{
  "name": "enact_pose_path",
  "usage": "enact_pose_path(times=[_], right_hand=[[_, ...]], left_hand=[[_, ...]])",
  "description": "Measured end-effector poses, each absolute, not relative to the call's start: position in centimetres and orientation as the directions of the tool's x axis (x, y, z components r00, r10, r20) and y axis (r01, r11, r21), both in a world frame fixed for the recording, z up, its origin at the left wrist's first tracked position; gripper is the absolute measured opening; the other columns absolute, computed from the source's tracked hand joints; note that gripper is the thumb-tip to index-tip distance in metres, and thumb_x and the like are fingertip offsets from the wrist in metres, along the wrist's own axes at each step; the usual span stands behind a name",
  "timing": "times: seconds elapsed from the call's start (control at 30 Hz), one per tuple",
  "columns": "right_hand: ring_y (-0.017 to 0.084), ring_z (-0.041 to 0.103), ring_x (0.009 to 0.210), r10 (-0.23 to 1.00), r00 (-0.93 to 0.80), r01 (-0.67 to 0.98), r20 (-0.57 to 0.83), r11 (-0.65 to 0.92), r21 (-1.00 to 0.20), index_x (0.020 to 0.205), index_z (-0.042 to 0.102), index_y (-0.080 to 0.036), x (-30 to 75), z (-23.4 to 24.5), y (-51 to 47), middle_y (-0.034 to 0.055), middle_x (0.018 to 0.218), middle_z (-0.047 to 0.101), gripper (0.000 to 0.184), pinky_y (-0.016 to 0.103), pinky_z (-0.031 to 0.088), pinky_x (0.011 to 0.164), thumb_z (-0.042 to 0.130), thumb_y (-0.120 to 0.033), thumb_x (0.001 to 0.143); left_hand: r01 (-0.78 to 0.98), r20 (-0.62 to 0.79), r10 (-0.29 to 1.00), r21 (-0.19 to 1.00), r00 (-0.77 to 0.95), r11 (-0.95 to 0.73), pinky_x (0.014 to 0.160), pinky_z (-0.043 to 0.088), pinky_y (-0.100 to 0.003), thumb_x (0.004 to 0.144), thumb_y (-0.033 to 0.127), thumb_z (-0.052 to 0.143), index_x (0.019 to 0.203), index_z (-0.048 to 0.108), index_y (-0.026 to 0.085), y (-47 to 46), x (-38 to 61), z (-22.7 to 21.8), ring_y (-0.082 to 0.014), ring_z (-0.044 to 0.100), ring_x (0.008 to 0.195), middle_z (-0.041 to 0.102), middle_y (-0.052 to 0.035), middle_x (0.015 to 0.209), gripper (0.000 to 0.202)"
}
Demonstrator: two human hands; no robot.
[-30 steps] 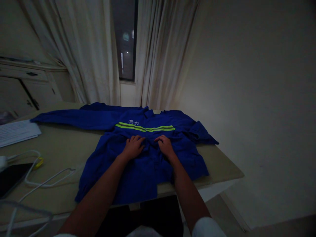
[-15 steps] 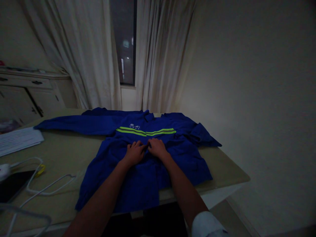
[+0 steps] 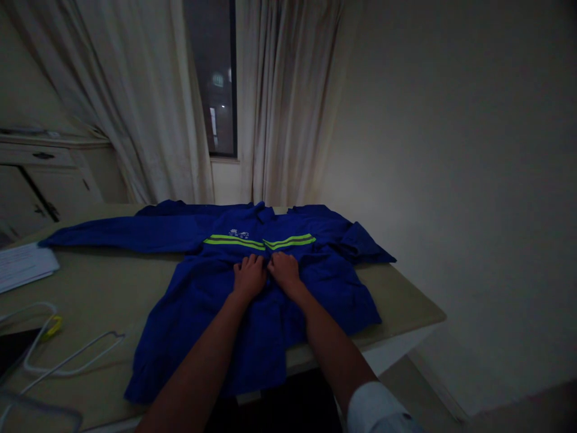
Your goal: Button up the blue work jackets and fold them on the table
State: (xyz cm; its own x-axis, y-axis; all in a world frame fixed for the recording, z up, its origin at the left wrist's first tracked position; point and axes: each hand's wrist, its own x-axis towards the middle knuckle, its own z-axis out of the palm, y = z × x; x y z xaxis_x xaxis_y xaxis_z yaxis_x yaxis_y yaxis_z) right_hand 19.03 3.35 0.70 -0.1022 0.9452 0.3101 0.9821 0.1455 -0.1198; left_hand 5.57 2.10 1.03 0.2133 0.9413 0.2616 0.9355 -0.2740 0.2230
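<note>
A blue work jacket (image 3: 180,300) lies spread on the table, front side up, its collar toward the window. Yellow-green striped bands (image 3: 234,242) cross its chest, with a small white print above the left one. My left hand (image 3: 250,275) and my right hand (image 3: 283,269) meet at the front opening, just below the bands. Both have their fingers curled and closed on the jacket's front edges. The fingertips and any button between them are too dark and small to make out.
On the table (image 3: 97,288) at left are papers (image 3: 24,264), a white cable (image 3: 90,352) with a yellow tie (image 3: 51,328), and a dark flat device (image 3: 15,352). Curtains (image 3: 153,102) and a window stand behind. A wall (image 3: 428,150) rises at right.
The view has shifted slightly to the right. My left hand has turned more upright, its fingers drawn in at the jacket's opening. The right hand stays at the same spot on the cloth.
</note>
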Motion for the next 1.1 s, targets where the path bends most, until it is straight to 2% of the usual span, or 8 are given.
enact_pose_path(times=[0.13,0.23,0.37,0.53,0.73,0.9,1.1], right_hand=[[0.021,0.072,0.100,0.930,-0.036,0.941,0.366,0.154,-0.301,0.104,0.074,-0.020,20.1,0.7,3.3,0.0072,0.108,0.078,0.017,0.027,0.048,0.085,0.060,-0.026,0.098],[0.020,0.072,0.099,0.918,-0.055,0.910,0.393,0.208,-0.358,0.101,0.075,-0.021,20.4,0.7,3.1,0.0045,0.106,0.079,0.014,0.026,0.048,0.086,0.063,-0.026,0.095],[0.021,0.071,0.098,0.912,-0.085,0.936,0.401,0.211,-0.282,0.100,0.075,-0.021,20.0,0.5,2.7,0.0057,0.106,0.078,0.015,0.027,0.047,0.085,0.063,-0.029,0.095],[0.020,0.071,0.097,0.923,-0.048,0.981,0.383,0.116,-0.155,0.103,0.072,-0.020,19.3,0.6,2.5,0.0085,0.106,0.077,0.020,0.029,0.045,0.086,0.054,-0.029,0.101],[0.020,0.072,0.094,0.932,-0.052,0.993,0.358,0.087,-0.084,0.114,0.067,-0.021,18.7,0.9,2.3,0.0088,0.102,0.078,0.021,0.030,0.042,0.084,0.050,-0.025,0.103],[0.020,0.071,0.099,0.941,-0.031,0.987,0.336,0.081,-0.137,0.114,0.068,-0.020,18.9,1.3,2.4,0.0093,0.107,0.078,0.022,0.030,0.041,0.085,0.050,-0.023,0.102],[0.020,0.068,0.108,0.940,-0.166,0.930,0.298,0.250,-0.270,0.111,0.070,-0.020,20.0,1.4,2.3,0.0067,0.116,0.076,0.020,0.028,0.041,0.089,0.054,-0.022,0.099]], left_hand=[[0.890,0.360,0.904,0.297,0.231,-0.346,0.107,0.033,-0.051,0.099,0.030,0.049,0.139,0.056,0.028,2.1,5.1,0.1,-0.0297,0.048,0.135,0.056,-0.0118,0.150,0.040],[0.894,0.349,0.908,0.291,0.231,-0.340,0.106,0.031,-0.051,0.100,0.031,0.048,0.133,0.060,0.028,2.3,4.9,0.1,-0.0294,0.052,0.127,0.063,-0.0116,0.138,0.035],[0.905,0.321,0.914,0.259,0.250,-0.338,0.099,0.033,-0.051,0.101,0.029,0.045,0.107,0.071,0.025,2.4,4.9,0.2,-0.0310,0.054,0.120,0.067,-0.0122,0.122,0.026],[0.887,0.373,0.877,0.225,0.304,-0.403,0.095,0.033,-0.049,0.098,0.021,0.047,0.106,0.071,0.025,2.0,5.1,0.3,-0.0301,0.055,0.117,0.067,-0.0110,0.118,0.026],[0.884,0.404,0.853,0.184,0.330,-0.429,0.093,0.032,-0.048,0.097,0.020,0.048,0.104,0.071,0.023,1.9,5.3,0.5,-0.0298,0.056,0.114,0.068,-0.0115,0.115,0.024],[0.899,0.418,0.862,0.193,0.286,-0.392,0.094,0.032,-0.049,0.098,0.019,0.048,0.104,0.070,0.023,1.9,5.5,0.5,-0.0294,0.055,0.115,0.067,-0.0116,0.117,0.024],[0.921,0.340,0.915,0.241,0.217,-0.308,0.093,0.034,-0.048,0.095,0.015,0.049,0.117,0.069,0.027,2.4,5.4,0.0,-0.0301,0.054,0.118,0.063,-0.0112,0.121,0.032]])
